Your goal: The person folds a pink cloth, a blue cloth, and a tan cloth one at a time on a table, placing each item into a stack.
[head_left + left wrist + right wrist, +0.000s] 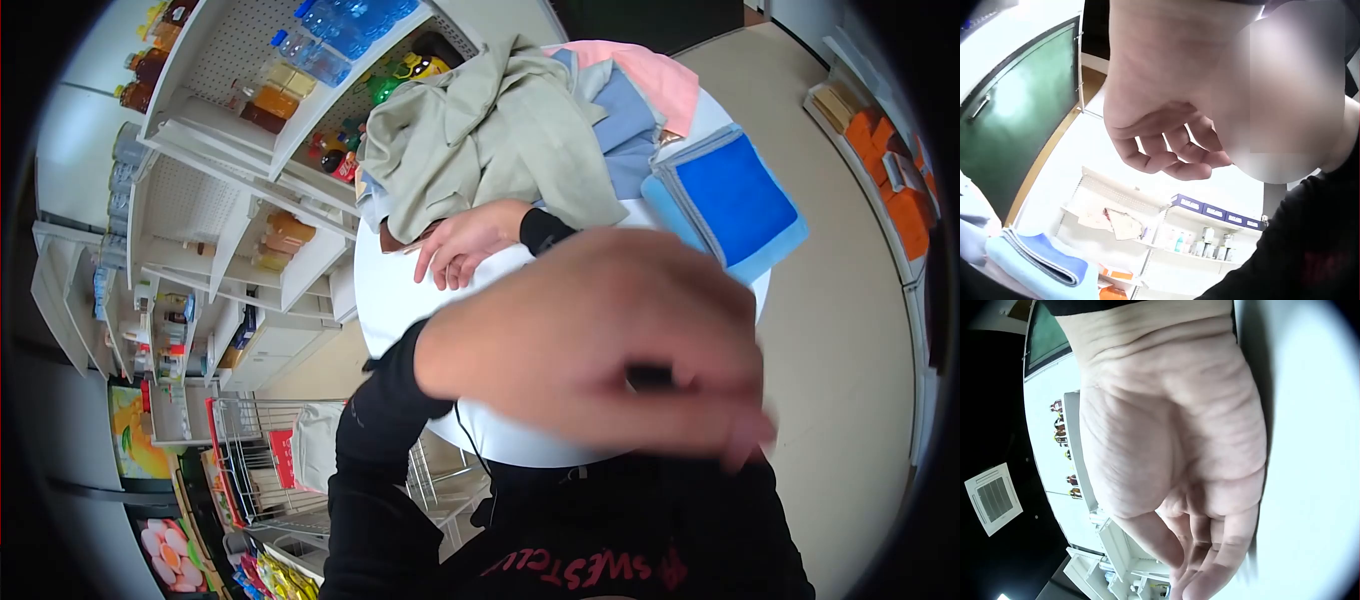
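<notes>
My left hand [590,340] is raised close to the head camera, large and blurred, fingers loosely bent around nothing. Its bent fingers also show in the left wrist view, beside a blurred patch. On the white round table [390,300] rests my right hand [475,240], relaxed, with no object in it. The right wrist view has its palm facing the camera and one side along the white surface. Just beyond the right hand lies a rumpled grey-green garment [480,140]. A folded blue cloth [735,195] with a light blue border lies at the table's right side.
Blue-grey cloth [625,130] and pink cloth [650,75] lie heaped at the table's far side. White shelves [230,130] with bottles stand to the left. A shopping cart [265,455] is at lower left. Shelving with orange items [885,170] lines the right.
</notes>
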`<state>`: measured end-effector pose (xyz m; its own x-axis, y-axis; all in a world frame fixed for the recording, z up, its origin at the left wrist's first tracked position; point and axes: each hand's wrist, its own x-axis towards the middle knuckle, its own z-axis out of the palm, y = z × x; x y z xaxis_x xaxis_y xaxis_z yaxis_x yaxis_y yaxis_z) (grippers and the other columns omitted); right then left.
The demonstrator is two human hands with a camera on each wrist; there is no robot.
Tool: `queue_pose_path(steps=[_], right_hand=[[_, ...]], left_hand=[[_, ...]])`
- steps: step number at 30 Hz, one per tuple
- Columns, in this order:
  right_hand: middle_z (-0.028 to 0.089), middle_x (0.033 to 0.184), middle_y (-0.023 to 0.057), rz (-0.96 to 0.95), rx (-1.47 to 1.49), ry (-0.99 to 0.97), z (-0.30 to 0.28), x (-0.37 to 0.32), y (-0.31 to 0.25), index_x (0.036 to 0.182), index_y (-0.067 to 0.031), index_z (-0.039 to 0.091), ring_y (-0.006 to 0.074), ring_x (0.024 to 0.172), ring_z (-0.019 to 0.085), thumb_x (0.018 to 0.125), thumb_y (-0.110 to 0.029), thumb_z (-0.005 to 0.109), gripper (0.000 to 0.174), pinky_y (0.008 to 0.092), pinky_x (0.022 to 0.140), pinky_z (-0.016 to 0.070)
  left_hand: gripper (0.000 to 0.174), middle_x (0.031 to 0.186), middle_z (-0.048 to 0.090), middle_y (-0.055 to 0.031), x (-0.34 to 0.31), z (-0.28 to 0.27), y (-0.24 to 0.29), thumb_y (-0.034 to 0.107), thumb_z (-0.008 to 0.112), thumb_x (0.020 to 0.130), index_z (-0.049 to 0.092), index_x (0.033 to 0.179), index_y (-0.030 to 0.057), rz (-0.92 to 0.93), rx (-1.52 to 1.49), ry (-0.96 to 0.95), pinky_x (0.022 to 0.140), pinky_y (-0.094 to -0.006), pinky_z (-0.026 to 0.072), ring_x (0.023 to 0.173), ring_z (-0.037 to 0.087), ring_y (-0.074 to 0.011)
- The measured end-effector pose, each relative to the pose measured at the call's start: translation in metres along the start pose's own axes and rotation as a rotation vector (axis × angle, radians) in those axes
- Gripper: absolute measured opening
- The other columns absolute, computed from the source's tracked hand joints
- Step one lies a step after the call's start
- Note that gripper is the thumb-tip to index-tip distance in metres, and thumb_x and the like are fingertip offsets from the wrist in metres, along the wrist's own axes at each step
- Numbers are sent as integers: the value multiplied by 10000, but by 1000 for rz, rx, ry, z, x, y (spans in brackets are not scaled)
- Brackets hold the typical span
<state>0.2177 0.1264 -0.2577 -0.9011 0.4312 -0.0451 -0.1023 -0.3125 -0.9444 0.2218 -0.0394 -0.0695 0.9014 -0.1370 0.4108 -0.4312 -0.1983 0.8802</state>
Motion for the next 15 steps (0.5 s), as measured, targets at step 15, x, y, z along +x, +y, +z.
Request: queue_pose_path(steps=[15], right_hand=[[719, 1051, 124, 39, -45, 43, 9, -10, -11, 1338, -1, 633, 192, 906, 696, 1029, -118, 615, 331, 320, 832, 584]], left_hand=[[168, 978, 718, -73, -60, 20, 21, 236, 724, 969, 766, 1017, 80, 97, -81, 88, 697, -319, 515, 786, 671, -201]])
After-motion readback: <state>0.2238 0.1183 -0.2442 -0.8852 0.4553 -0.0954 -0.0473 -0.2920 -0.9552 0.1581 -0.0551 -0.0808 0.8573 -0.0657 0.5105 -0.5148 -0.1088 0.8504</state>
